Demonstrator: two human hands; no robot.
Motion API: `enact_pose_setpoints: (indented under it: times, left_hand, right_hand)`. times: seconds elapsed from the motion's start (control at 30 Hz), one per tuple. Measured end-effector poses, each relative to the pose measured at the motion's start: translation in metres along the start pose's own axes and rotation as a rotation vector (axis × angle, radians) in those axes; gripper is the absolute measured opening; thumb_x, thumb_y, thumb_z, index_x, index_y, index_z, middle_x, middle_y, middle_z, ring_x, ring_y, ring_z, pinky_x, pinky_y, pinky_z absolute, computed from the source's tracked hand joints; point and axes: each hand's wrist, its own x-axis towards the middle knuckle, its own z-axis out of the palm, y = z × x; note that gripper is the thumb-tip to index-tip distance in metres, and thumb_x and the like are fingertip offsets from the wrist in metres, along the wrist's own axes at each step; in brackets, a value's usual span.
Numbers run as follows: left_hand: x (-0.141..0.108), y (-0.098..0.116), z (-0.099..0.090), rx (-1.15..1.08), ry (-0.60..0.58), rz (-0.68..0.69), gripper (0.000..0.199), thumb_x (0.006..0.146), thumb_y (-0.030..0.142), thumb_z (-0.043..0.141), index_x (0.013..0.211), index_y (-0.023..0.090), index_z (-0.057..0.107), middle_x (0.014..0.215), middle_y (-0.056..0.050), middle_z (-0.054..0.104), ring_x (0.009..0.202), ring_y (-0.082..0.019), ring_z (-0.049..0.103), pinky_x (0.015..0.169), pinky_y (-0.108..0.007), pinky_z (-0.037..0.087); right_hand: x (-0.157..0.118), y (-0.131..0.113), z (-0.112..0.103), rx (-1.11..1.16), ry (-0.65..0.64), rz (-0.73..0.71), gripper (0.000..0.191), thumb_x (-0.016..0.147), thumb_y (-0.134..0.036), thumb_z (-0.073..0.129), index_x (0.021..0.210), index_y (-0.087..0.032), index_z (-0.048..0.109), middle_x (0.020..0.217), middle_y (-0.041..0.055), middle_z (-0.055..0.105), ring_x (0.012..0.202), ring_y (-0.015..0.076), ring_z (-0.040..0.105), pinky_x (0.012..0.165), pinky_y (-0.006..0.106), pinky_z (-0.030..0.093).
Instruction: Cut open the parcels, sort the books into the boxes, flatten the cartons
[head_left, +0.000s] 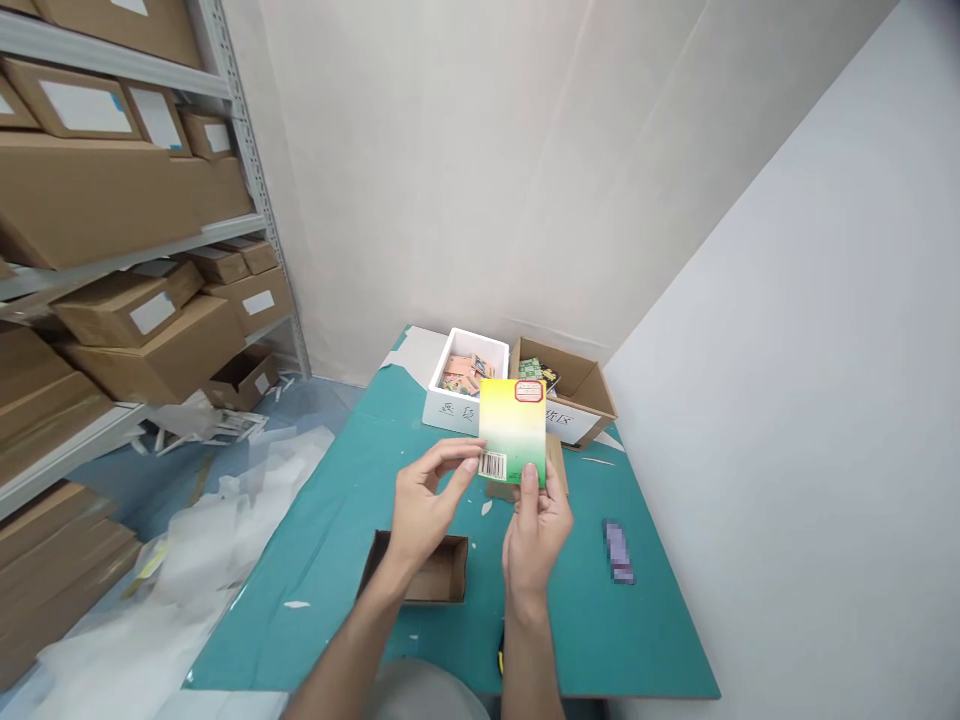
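Bare forearms (pixel 349 645), crossing the table's (pixel 315 530) near edge. Right hand (pixel 536 540): closed on the lower right part of a card (pixel 511 425) — flat, smooth, yellow fading to green, long axis upright, raised over mid-table. Left hand (pixel 424 505) — thumb and fingers parted at the card's lower left edge; contact uncertain. Open carton (pixel 452 570): brown, oblong, below. Far edge: white box (pixel 442 411), left; cardboard box (pixel 586 378), right.

The left hand (pixel 427 505) and right hand (pixel 536 535) are bare, with slender fingers (pixel 447 450) and rounded fingertips. The left forearm (pixel 352 640) and right forearm (pixel 531 655) are uncovered as far as they show, tapering to narrow wrists. Between them, at the bottom edge, bulges a smooth, rounded, light grey shape (pixel 427 690), possibly clothing; its fabric is too blurred to tell.
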Motion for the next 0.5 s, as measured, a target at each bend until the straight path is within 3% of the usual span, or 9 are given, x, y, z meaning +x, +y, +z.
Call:
enact_pose_setpoints:
  times: [0.17,0.33,0.43,0.5]
  left_hand:
    - [0.011,-0.014,-0.009,-0.079,0.062,-0.063,0.023,0.089,0.041,0.080,0.095,0.020,0.085,0.114,-0.010,0.080,0.108,-0.027,0.073,0.089,-0.036,0.062]
    - [0.011,-0.021,-0.012,-0.279,-0.010,-0.206,0.049,0.089,0.046,0.081,0.130,0.020,0.078,0.130,-0.013,0.076,0.106,-0.027,0.077,0.083,-0.033,0.064]
    - [0.010,-0.022,-0.010,-0.286,-0.055,-0.229,0.057,0.085,0.049,0.086,0.131,0.017,0.076,0.127,-0.015,0.078,0.109,-0.029,0.077,0.087,-0.036,0.064]
    - [0.010,-0.022,-0.010,-0.241,-0.027,-0.206,0.057,0.081,0.050,0.090,0.125,0.016,0.078,0.123,-0.015,0.079,0.110,-0.031,0.076,0.090,-0.037,0.064]
  right_hand:
    - [-0.003,-0.003,0.001,0.147,-0.020,0.052,0.070,0.099,-0.055,0.069,0.155,-0.015,0.058,0.130,0.0179,0.077,0.101,0.0276,0.078,0.076,0.032,0.063]
    - [-0.004,0.002,0.002,0.123,-0.037,0.079,0.070,0.100,-0.055,0.069,0.156,-0.015,0.058,0.134,0.0183,0.076,0.100,0.0273,0.079,0.073,0.032,0.062]
    - [-0.002,0.003,0.003,0.057,-0.045,0.053,0.064,0.101,-0.053,0.068,0.152,-0.014,0.061,0.131,0.0176,0.077,0.103,0.0278,0.079,0.082,0.037,0.065]
    - [-0.001,0.002,0.004,-0.053,0.008,-0.079,0.055,0.102,-0.048,0.068,0.148,-0.016,0.065,0.140,0.0170,0.073,0.119,0.0293,0.075,0.097,0.043,0.063]
